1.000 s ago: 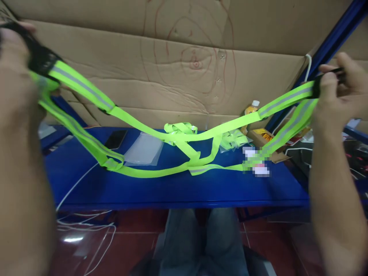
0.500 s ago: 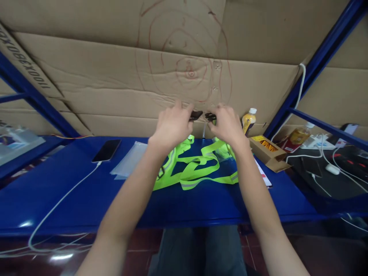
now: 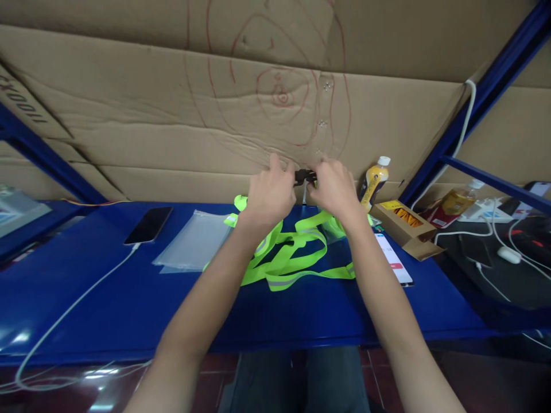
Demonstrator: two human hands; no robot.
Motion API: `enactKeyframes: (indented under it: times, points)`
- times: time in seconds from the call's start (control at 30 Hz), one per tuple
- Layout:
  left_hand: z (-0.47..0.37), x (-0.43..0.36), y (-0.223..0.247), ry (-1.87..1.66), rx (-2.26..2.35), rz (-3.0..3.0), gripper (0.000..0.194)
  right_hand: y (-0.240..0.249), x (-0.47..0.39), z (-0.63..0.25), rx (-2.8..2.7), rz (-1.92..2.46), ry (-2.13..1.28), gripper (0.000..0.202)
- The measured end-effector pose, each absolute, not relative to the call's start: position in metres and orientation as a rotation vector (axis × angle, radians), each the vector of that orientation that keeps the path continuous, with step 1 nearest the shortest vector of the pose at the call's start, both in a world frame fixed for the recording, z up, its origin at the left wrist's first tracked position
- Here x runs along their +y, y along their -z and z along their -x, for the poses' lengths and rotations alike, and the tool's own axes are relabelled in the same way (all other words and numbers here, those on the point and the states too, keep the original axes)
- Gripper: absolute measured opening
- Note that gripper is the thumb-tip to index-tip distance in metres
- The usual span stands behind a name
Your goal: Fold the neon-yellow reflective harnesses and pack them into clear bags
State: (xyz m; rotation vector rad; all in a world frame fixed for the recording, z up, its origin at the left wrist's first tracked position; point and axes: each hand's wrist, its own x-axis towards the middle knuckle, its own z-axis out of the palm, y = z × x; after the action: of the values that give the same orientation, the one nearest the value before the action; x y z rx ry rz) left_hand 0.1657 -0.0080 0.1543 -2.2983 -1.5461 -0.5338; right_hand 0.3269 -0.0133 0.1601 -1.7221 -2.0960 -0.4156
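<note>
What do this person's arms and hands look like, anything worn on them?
The left hand and right hand wear no gloves. The left forearm and right forearm are bare, with no sleeve, watch or bracelet in view. I can't tell about rings.

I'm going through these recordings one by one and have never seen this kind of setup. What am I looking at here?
There is no machine: these are a person's bare hands and forearms, seen by one camera worn on the head, looking forward and down.

The left hand and right hand meet, gripping a black buckle between them; whether it is fastened is too small to tell. Below lie bright green straps on a blue table.

To the left are clear plastic bags and a dark-screened phone on a cable. To the right are a lit screen partly behind the forearm, a bottle and an open cardboard box. Marked cardboard forms the backdrop.
</note>
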Motion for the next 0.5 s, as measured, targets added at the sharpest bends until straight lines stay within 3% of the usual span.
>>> enactKeyframes:
  times: [0.13,0.3,0.5]
  points:
    - [-0.176,-0.012,-0.154,0.486,-1.594,2.284,0.039,-0.157,-0.013,-0.318,-2.126,1.752,0.424,0.038]
    - [-0.179,-0.014,-0.155,0.500,-1.643,2.249,0.039,-0.157,-0.014,-0.313,-2.108,1.742,0.443,0.066]
    - [-0.182,-0.019,-0.153,0.491,-1.659,2.220,0.039,-0.155,-0.016,-0.310,-2.056,1.831,0.390,0.046]
